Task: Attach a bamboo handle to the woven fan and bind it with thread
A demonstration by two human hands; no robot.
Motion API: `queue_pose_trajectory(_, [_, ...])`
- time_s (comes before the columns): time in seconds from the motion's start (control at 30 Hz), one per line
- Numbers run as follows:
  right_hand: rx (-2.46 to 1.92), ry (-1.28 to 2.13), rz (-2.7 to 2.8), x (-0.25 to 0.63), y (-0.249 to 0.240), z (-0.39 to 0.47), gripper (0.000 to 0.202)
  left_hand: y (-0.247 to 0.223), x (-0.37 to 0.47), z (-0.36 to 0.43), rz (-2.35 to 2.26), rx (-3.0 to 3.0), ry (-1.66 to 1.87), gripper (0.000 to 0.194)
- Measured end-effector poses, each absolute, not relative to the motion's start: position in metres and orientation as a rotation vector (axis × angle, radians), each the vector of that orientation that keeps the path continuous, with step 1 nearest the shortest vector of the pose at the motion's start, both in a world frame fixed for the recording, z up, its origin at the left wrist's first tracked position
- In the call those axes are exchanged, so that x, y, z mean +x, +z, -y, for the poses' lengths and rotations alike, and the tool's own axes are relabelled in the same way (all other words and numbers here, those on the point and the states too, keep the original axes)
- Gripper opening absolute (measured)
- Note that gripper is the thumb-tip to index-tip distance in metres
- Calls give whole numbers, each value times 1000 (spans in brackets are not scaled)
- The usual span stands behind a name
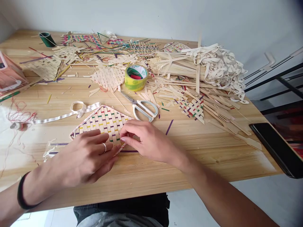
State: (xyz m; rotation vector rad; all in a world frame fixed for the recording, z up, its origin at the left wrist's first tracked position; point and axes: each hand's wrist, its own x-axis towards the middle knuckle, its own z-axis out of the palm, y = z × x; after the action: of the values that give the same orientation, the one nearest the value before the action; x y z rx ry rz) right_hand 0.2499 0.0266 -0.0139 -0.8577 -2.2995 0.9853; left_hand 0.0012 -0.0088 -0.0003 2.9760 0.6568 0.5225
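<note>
A woven bamboo piece with green, yellow and purple strips and a pinkish bound edge lies on the wooden table. Over its near left part rests my left hand, fingers bent and pressed on its lower edge. My right hand pinches the piece's right edge between thumb and index finger. White elastic runs left from the top corner of the piece. Just beyond my right hand lie scissors with white handles, partly open.
Behind the scissors stands a yellow-green tape roll. Loose strips and woven scraps cover the back. White elastic is heaped at back right. A black phone sits at the right edge, a pink box at left.
</note>
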Motion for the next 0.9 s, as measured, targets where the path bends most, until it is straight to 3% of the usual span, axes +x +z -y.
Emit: queue_pose_trajectory(0.9, [-786,1068,2231,250,-10,-28,25,-5,1,14,-741,2969,417,24])
